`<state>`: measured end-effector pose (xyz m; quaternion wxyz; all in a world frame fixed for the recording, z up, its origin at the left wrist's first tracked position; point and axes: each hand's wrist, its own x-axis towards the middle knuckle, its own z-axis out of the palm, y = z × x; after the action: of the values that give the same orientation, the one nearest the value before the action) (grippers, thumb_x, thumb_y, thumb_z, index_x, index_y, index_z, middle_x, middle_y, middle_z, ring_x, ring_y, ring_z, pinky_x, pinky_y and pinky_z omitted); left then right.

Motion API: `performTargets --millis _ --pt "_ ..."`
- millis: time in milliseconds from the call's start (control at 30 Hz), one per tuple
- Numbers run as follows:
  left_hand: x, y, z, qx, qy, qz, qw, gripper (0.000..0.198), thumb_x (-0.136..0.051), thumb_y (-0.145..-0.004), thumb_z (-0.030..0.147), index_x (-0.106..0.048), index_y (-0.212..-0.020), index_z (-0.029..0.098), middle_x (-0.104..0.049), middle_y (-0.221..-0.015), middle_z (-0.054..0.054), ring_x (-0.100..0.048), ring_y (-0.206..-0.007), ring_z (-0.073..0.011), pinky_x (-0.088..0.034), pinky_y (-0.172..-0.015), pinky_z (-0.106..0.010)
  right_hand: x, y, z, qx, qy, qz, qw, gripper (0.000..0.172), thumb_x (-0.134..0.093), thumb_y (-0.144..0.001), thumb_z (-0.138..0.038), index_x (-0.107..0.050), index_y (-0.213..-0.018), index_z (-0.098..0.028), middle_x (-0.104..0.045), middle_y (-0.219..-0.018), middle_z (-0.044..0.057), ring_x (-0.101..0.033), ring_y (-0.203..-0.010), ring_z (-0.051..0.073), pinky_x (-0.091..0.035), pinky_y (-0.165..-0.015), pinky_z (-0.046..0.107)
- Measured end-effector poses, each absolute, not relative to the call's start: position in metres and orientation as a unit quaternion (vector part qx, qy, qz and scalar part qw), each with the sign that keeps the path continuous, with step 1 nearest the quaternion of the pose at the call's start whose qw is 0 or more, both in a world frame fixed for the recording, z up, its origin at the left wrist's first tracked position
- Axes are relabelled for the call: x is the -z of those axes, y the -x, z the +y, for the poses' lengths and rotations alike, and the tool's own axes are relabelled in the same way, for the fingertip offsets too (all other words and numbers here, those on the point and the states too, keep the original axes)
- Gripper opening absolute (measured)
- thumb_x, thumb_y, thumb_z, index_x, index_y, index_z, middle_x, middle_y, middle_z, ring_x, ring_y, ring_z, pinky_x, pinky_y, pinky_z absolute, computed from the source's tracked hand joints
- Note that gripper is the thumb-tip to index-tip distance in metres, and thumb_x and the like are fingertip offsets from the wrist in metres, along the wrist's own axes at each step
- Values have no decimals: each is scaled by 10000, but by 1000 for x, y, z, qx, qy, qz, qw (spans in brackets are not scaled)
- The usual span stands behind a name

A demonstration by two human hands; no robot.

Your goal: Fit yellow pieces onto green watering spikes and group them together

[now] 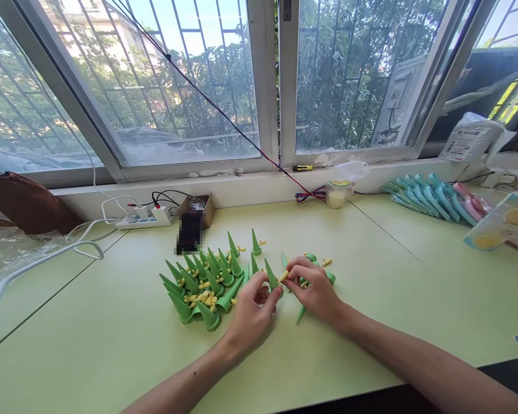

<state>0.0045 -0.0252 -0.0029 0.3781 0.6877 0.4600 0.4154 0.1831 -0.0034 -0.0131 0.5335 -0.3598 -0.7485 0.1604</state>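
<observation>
A heap of green plastic cones (202, 284) with small yellow pieces (204, 298) scattered among them lies on the pale green table (112, 345). My left hand (252, 313) is closed around one green cone (271, 275), point up. My right hand (313, 290) pinches a small yellow piece (284, 276) right beside that cone's side. More green parts (315, 259) and a lying cone (301, 314) sit under and behind my right hand.
A power strip (142, 219) with cables and a small cardboard box (196, 210) stand near the window ledge. A lidded jar in plastic (340, 192) sits at the back. Bundled blue and pink items (431, 198) and packets (498, 221) lie at right. A brown cloth (26, 201) is far left.
</observation>
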Motion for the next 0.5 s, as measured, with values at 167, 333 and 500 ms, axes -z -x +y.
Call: performTargets --millis 167,333,500 --pt "2 -3 -24 -430 -677 461 380 332 -612 -927 443 -430 -759 223 -430 -613 63 -463 -506 -99 -345 -479 -226 10 -184 -6 -165 350 -758 525 195 -622 -911 -142 -610 -727 -206 -680 -884 58 -650 -816 191 -513 -706 308" --pt "-1 -4 -24 -441 -668 457 388 305 -615 -926 430 -456 -774 218 -418 -665 55 -476 -540 -102 -359 -482 -222 9 -185 -6 -180 340 -765 517 183 -627 -915 -143 -648 -745 -206 -694 -876 61 -663 -810 194 -532 -719 318" --pt "3 -3 -23 -454 -678 449 365 317 -630 -918 404 -458 -739 206 -393 -751 39 -458 -573 -92 -358 -498 -223 13 -186 -4 -183 346 -766 511 209 -636 -899 -132 -637 -703 -203 -683 -826 48 -645 -740 179 -513 -661 306"
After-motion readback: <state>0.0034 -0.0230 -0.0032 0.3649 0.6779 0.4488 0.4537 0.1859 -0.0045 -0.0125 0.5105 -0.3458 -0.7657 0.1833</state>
